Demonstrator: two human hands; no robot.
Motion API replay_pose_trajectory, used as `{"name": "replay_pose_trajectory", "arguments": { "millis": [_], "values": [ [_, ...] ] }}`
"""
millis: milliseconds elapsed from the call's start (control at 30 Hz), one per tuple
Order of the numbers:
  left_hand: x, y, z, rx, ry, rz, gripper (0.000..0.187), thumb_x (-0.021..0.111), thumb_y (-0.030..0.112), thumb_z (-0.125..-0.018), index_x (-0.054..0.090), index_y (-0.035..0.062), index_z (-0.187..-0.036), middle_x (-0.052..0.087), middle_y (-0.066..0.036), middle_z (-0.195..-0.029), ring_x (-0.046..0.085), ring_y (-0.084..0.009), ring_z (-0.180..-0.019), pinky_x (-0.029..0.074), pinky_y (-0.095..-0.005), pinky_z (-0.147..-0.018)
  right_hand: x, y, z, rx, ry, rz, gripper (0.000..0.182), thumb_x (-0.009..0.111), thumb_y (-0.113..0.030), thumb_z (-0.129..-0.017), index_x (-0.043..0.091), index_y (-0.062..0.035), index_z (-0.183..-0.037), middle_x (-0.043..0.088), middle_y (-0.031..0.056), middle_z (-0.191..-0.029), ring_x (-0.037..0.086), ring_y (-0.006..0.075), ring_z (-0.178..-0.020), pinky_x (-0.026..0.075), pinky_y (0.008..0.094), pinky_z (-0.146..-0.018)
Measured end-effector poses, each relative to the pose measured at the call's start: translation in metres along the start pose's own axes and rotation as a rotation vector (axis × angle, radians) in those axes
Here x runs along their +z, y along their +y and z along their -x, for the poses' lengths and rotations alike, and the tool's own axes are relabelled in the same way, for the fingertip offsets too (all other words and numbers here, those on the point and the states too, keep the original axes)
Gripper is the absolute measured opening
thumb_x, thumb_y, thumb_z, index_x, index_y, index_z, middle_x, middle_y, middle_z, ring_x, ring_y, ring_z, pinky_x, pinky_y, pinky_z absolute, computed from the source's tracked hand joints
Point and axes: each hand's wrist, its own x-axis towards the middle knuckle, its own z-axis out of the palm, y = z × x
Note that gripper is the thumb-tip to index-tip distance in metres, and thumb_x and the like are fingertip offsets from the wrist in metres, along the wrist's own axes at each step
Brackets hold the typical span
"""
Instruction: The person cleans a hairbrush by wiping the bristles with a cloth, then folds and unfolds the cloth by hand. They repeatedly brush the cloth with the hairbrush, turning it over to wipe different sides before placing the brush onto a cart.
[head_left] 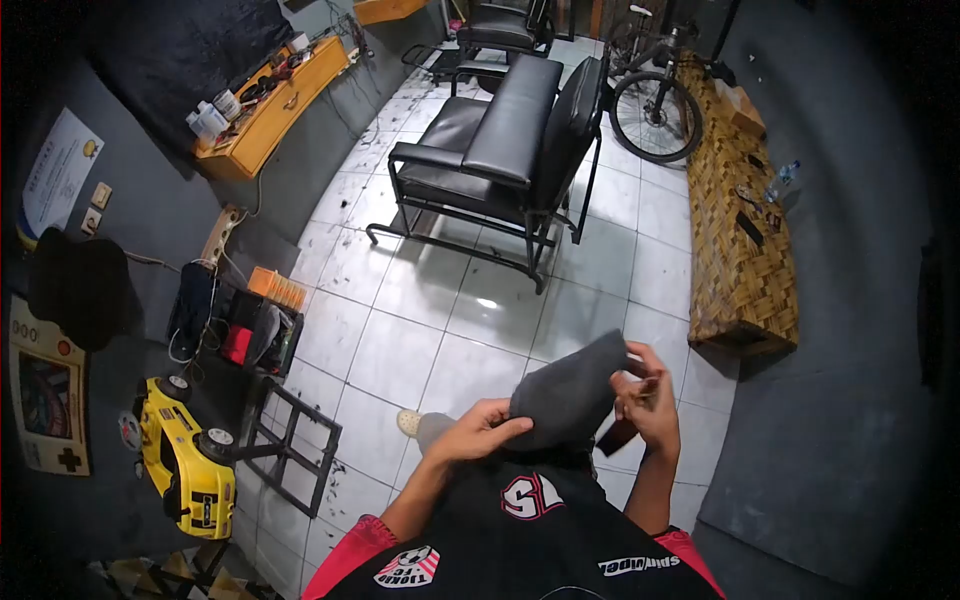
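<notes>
A dark grey cloth is held in front of the black and pink shirt. My left hand grips its left edge, thumb on top and fingers beneath. At the cloth's right end is my right hand, its fingers bent and drawn together around something small and thin that I cannot make out. A dark flat object shows below the right hand; whether the hand holds it is unclear.
Ahead stands a black barber chair on white tiles. To the right are a woven-pattern bench and a bicycle. At left are a wooden shelf, a yellow toy car and a black metal frame.
</notes>
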Motion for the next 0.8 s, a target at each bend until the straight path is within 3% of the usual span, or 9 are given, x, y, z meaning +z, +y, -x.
{"name": "replay_pose_trajectory", "arguments": {
  "millis": [67, 100, 167, 300, 467, 567, 600, 667, 800],
  "values": [
    [0.001, 0.003, -0.002, 0.038, 0.087, 0.057, 0.024, 0.054, 0.014, -0.091, 0.058, -0.0031, -0.108, 0.062, -0.003, -0.097, 0.057, -0.0094, -0.085, 0.047, -0.0243, -0.074, -0.01, 0.041, -0.008, 0.057, -0.254, -0.011, 0.052, 0.073, -0.014, -0.077, 0.047, 0.0019, -0.119, 0.06, 0.009, -0.098, 0.055, 0.0069, -0.066, 0.042, 0.019, -0.051],
    [0.0, 0.005, -0.005, 0.058, 0.13, 0.086, 0.024, 0.053, 0.014, -0.092, 0.058, -0.0032, -0.108, 0.062, -0.004, -0.097, 0.057, -0.0096, -0.084, 0.047, -0.0244, -0.072, -0.02, 0.062, -0.008, 0.136, -0.324, 0.173, 0.051, 0.074, -0.015, -0.076, 0.049, 0.002, -0.117, 0.06, 0.008, -0.098, 0.054, 0.007, -0.074, 0.042, 0.0185, -0.055],
    [-0.007, 0.012, -0.006, 0.04, 0.216, -0.011, 0.027, 0.049, 0.017, -0.094, 0.056, -0.0037, -0.109, 0.062, -0.003, -0.097, 0.056, -0.0091, -0.084, 0.047, -0.0242, -0.073, -0.023, 0.09, -0.007, 0.199, -0.336, 0.2, 0.047, 0.073, -0.016, -0.077, 0.051, 0.0015, -0.115, 0.06, 0.0052, -0.094, 0.052, 0.0054, -0.066, 0.041, 0.0189, -0.051],
    [-0.016, 0.015, -0.013, 0.153, 0.36, -0.136, 0.029, 0.045, 0.019, -0.096, 0.053, -0.0043, -0.11, 0.06, -0.001, -0.098, 0.054, -0.0069, -0.086, 0.045, -0.022, -0.076, -0.007, 0.038, -0.002, 0.331, -0.31, 0.029, 0.037, 0.067, -0.012, -0.081, 0.049, -0.004, -0.111, 0.06, 0.0014, -0.074, 0.047, 0.0026, -0.053, 0.034, 0.0178, -0.042],
    [-0.032, 0.005, -0.019, 0.116, 0.509, -0.391, 0.028, 0.051, 0.021, -0.094, 0.056, -0.0037, -0.106, 0.062, -0.005, -0.08, 0.054, -0.0084, -0.074, 0.046, -0.0236, -0.069, 0.011, 0.036, -0.007, 0.147, -0.126, 0.071, 0.036, 0.066, -0.008, -0.081, 0.046, -0.0058, -0.11, 0.057, 0.001, -0.068, 0.043, 0.0031, -0.049, 0.031, 0.0194, -0.041],
    [-0.033, 0.019, -0.014, -0.012, 0.475, -0.536, 0.028, 0.053, 0.019, -0.093, 0.055, -0.0044, -0.109, 0.061, -0.006, -0.093, 0.055, -0.0093, -0.077, 0.046, -0.023, -0.07, 0.013, 0.047, -0.009, 0.013, -0.01, 0.105, 0.036, 0.066, -0.008, -0.081, 0.045, -0.0064, -0.111, 0.055, 0.0001, -0.066, 0.042, 0.0033, -0.049, 0.031, 0.02, -0.042],
    [-0.027, 0.018, -0.016, 0.049, 0.57, -0.424, 0.025, 0.059, 0.012, -0.089, 0.055, -0.0037, -0.107, 0.06, -0.004, -0.086, 0.056, -0.01, -0.072, 0.046, -0.0227, -0.068, 0.018, 0.043, -0.009, 0.006, 0.049, 0.083, 0.027, 0.065, -0.007, -0.082, 0.048, -0.0051, -0.103, 0.053, -0.0013, -0.064, 0.04, 0.0028, -0.049, 0.03, 0.0197, -0.043],
    [-0.021, 0.019, -0.014, 0.09, 0.621, -0.37, 0.025, 0.062, 0.006, -0.085, 0.055, -0.003, -0.106, 0.058, -0.004, -0.088, 0.057, -0.0112, -0.078, 0.047, -0.0236, -0.071, 0.016, 0.054, -0.013, -0.103, 0.048, 0.168, 0.023, 0.067, -0.008, -0.081, 0.053, -0.0037, -0.1, 0.052, -0.0023, -0.064, 0.04, 0.0025, -0.049, 0.031, 0.0192, -0.044],
    [-0.02, 0.019, -0.015, 0.265, 0.506, -0.204, 0.033, 0.067, -0.005, -0.075, 0.056, -0.0018, -0.105, 0.051, -0.007, -0.103, 0.058, -0.0146, -0.091, 0.049, -0.0267, -0.081, 0.017, 0.048, -0.012, -0.077, 0.04, 0.316, 0.022, 0.071, -0.009, -0.078, 0.063, -0.0035, -0.098, 0.051, -0.0023, -0.063, 0.042, 0.0016, -0.051, 0.032, 0.0173, -0.047]
  ]
}}
